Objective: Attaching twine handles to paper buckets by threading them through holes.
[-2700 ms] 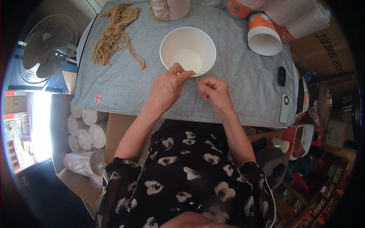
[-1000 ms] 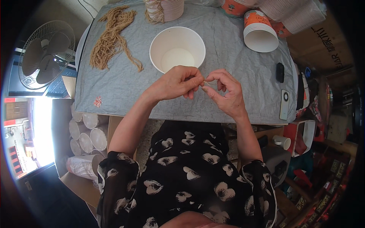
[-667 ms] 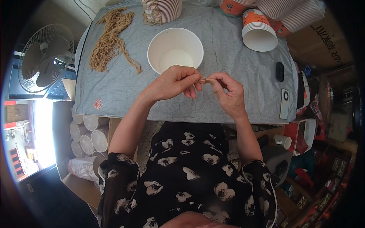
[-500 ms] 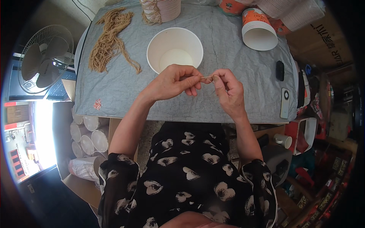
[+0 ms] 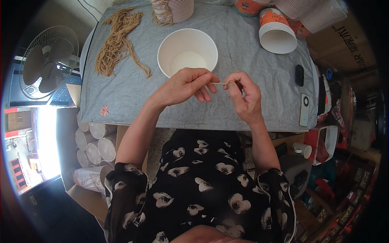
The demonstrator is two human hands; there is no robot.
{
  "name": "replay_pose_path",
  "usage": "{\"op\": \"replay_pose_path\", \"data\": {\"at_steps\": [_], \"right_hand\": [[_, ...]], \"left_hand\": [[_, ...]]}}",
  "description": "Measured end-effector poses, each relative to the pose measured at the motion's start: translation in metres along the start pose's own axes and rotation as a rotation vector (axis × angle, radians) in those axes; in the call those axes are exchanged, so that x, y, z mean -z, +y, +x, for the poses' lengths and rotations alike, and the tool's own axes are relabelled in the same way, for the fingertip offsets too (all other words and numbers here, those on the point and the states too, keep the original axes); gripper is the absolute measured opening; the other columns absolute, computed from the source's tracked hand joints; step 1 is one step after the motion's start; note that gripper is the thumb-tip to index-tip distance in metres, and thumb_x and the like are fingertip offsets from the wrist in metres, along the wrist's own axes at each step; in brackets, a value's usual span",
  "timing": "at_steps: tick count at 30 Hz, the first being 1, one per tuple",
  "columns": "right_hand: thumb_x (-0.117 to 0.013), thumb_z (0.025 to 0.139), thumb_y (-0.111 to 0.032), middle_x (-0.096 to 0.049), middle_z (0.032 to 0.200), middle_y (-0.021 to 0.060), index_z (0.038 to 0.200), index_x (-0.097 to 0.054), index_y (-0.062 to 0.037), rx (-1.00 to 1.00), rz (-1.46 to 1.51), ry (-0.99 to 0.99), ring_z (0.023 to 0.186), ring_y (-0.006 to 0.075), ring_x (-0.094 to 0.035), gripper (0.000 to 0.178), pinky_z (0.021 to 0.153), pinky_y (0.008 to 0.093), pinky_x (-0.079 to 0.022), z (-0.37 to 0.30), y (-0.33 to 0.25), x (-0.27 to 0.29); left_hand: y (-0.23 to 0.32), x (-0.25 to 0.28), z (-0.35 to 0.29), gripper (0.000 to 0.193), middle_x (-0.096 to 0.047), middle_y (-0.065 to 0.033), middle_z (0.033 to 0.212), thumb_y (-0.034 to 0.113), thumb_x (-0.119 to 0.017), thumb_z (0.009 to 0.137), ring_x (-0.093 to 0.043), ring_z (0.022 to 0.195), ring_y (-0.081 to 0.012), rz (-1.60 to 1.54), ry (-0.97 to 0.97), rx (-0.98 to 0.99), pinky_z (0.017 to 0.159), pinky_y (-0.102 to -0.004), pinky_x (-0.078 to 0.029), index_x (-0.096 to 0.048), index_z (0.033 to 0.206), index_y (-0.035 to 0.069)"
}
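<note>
A short piece of tan string (image 5: 219, 83) is stretched between my two hands, just in front of a white paper bucket (image 5: 187, 34). My left hand (image 5: 187, 86) pinches one end between thumb and forefinger, its other fingers loosely curled. At the other end, my right hand (image 5: 245, 94) grips the string with thumb and bent forefinger. The bucket stands upright on the grey cloth, and its visible inside is white. A bundle of tan string (image 5: 117, 44) lies loose at the far left of the table.
Stacked paper buckets (image 5: 178, 11), with string draped on them, stand at the back. Orange-and-white buckets (image 5: 277, 34) lie at the far right. A black object (image 5: 299, 75) and a phone (image 5: 304, 110) rest near the right edge. A fan (image 5: 48, 62) stands left of the table.
The string between my hands is now pulled straighter, where a small loop showed before. My right hand has shifted slightly and its fingers have curled more. The bucket and bundle stay in place.
</note>
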State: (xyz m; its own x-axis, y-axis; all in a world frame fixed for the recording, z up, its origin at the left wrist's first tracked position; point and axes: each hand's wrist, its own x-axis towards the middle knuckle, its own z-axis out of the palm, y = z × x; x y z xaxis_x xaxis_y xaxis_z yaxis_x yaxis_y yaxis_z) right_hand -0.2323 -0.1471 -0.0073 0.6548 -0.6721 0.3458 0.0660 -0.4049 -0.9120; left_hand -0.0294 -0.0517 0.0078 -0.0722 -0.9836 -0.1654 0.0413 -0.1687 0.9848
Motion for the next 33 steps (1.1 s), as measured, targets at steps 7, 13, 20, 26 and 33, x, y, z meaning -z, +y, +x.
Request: {"op": "replay_pose_path", "data": {"at_steps": [7,13,20,26,33], "right_hand": [[-0.059,0.087,-0.002,-0.062,0.086,0.0046,0.088,-0.057,-0.0027,0.211,-0.195,-0.177,0.070,0.0137,-0.057,0.003,0.057,0.0278,-0.044,0.012,-0.014,0.009],[-0.060,0.090,-0.003,-0.062,0.085,0.0022,0.089,-0.058,-0.0025,0.074,-0.064,-0.133,0.068,0.0076,-0.053,0.002,0.056,0.0240,-0.041,0.008,-0.005,0.011],[-0.063,0.099,-0.010,-0.057,0.079,-0.0025,0.098,-0.064,-0.0012,-0.142,0.197,0.038,0.064,0.0029,-0.047,0.009,0.058,0.0186,-0.037,0.006,0.000,-0.005],[-0.063,0.099,-0.017,-0.063,0.078,-0.0002,0.098,-0.065,-0.0047,-0.513,0.657,-0.036,0.061,0.0023,-0.047,0.013,0.052,0.0189,-0.034,0.008,0.008,-0.006],[-0.062,0.099,-0.017,-0.059,0.073,-0.0023,0.099,-0.064,-0.0032,-0.414,0.503,0.076,0.060,0.0016,-0.044,0.013,0.051,0.0198,-0.033,0.005,0.002,-0.016]], "left_hand": [[0.012,0.007,0.009,0.036,-0.066,-0.0035,0.093,0.031,-0.047,0.109,-0.066,0.074,-0.0101,0.089,-0.137,0.050,0.067,-0.0230,-0.055,-0.065,0.116,0.001],[0.008,0.010,0.006,0.025,-0.064,-0.0009,0.090,0.022,-0.055,0.106,-0.064,0.075,-0.0089,0.019,-0.137,-0.008,0.070,-0.0232,-0.055,-0.065,0.111,0.000],[-0.002,0.000,-0.003,0.015,-0.069,-0.0037,0.091,0.011,-0.061,0.102,-0.069,0.085,-0.0098,0.002,0.071,-0.065,0.074,-0.0253,-0.057,-0.066,0.108,-0.002],[-0.014,-0.014,-0.008,0.013,-0.070,-0.0028,0.094,0.010,-0.063,0.100,-0.069,0.088,-0.0092,0.121,0.193,-0.183,0.074,-0.0234,-0.055,-0.066,0.107,-0.002],[-0.017,-0.015,-0.012,0.012,-0.069,-0.0024,0.093,0.009,-0.064,0.100,-0.068,0.085,-0.0086,0.109,0.222,-0.154,0.074,-0.0235,-0.055,-0.065,0.105,-0.002]]}}
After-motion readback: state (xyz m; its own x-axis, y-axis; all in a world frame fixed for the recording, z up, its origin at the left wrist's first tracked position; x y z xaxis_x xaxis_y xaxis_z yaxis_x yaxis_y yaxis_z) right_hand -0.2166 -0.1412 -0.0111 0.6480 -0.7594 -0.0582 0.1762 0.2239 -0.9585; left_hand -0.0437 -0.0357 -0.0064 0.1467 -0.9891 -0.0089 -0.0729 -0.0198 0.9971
